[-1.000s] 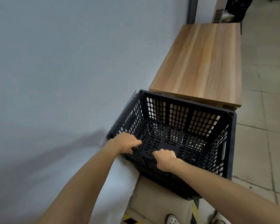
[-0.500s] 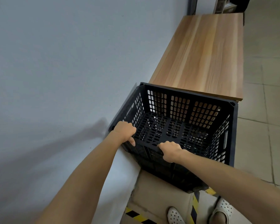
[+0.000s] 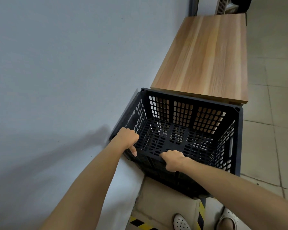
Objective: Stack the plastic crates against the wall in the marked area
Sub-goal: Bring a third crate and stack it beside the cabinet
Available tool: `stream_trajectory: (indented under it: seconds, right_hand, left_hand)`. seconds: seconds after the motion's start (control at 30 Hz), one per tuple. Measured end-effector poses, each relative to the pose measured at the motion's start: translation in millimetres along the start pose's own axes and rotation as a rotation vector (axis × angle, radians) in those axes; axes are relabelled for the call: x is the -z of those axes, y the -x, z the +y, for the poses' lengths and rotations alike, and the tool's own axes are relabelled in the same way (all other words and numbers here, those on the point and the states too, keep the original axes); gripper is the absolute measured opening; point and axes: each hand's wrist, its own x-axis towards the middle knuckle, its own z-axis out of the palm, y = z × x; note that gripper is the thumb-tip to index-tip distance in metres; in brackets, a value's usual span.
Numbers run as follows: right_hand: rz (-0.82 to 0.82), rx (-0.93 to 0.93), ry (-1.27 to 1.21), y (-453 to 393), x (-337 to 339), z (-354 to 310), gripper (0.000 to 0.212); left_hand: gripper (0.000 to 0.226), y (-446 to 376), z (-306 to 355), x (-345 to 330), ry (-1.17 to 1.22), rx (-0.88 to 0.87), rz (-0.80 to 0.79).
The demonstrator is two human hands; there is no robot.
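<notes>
A black perforated plastic crate (image 3: 238, 130) stands open side up beside the pale wall (image 3: 65, 72), its far side close to a wooden table. It seems to rest on another black crate, whose dark side shows below the near rim. My left hand (image 3: 127, 137) grips the near left corner of the rim, next to the wall. My right hand (image 3: 172, 159) is closed over the middle of the near rim. Yellow-and-black floor tape (image 3: 201, 208) runs along the floor just below the crate.
A low wooden table (image 3: 206, 55) stands against the wall right behind the crate. Tiled floor (image 3: 269, 146) spreads to the right. My two white shoes (image 3: 181, 222) are at the bottom edge, on the beige floor patch.
The crate has shifted slightly away from me toward the table. Both hands stay closed on the near rim. My view has tilted, so my shoes and the floor tape show more.
</notes>
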Motion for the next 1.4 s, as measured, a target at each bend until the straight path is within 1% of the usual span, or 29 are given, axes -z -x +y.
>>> stream_trajectory:
  seconds: [0.17,0.3,0.4,0.47,0.57,0.63,0.67,0.73,0.8,0.87,0.93,1.07,1.13,1.2,1.27,1.4]
  right_hand:
    - [-0.025,0.034,0.021,4,0,4,0.059]
    - [-0.083,0.084,-0.051,9,1,15,0.060]
    - [-0.172,0.099,-0.113,12,5,32,0.076]
    - [-0.240,0.103,-0.255,16,7,42,0.083]
    - [-0.231,0.054,-0.496,19,6,55,0.076]
    - [-0.167,0.033,-0.500,21,6,66,0.066]
    - [-0.137,0.029,-0.433,25,6,74,0.057]
    - [-0.112,0.018,-0.247,38,9,91,0.041]
    - [-0.120,0.013,-0.094,54,13,109,0.036]
    - [-0.115,-0.007,-0.040,74,18,129,0.033]
    - [-0.071,-0.041,-0.106,94,22,154,0.031]
    - [0.112,-0.074,-0.333,138,32,200,0.027]
    - [0.174,-0.116,-0.327,163,35,223,0.029]
    - [0.175,-0.185,-0.277,193,33,250,0.031]
    - [0.159,-0.245,-0.317,226,20,284,0.031]
    - [0.186,-0.381,-0.376,291,-22,362,0.030]
  left_hand:
    - [0.058,1,2,3,0.016,-0.024,0.015]
    - [0.054,-2,3,-2,0.059,-0.033,-0.009]
    - [0.055,-6,4,3,0.043,-0.053,-0.015]
    - [0.055,-6,8,10,0.049,-0.053,-0.013]
    - [0.058,-13,20,28,0.198,-0.023,0.077]
    - [0.059,-18,34,49,0.203,-0.052,0.147]
    - [0.058,-21,43,60,0.162,-0.086,0.162]
    - [0.050,-27,61,84,0.093,-0.174,0.162]
    - [0.038,-34,78,109,0.061,-0.263,0.144]
    - [0.032,-38,96,135,0.008,-0.326,0.136]
    - [0.029,-43,113,162,-0.045,-0.355,0.135]
    - [0.028,-55,152,224,-0.153,-0.382,0.150]
    - [0.027,-55,182,258,-0.200,-0.407,0.175]
    - [0.027,-51,220,292,-0.216,-0.460,0.227]
    - [0.028,-44,266,325,-0.228,-0.524,0.280]
    - [0.030,-29,364,377,-0.289,-0.636,0.355]
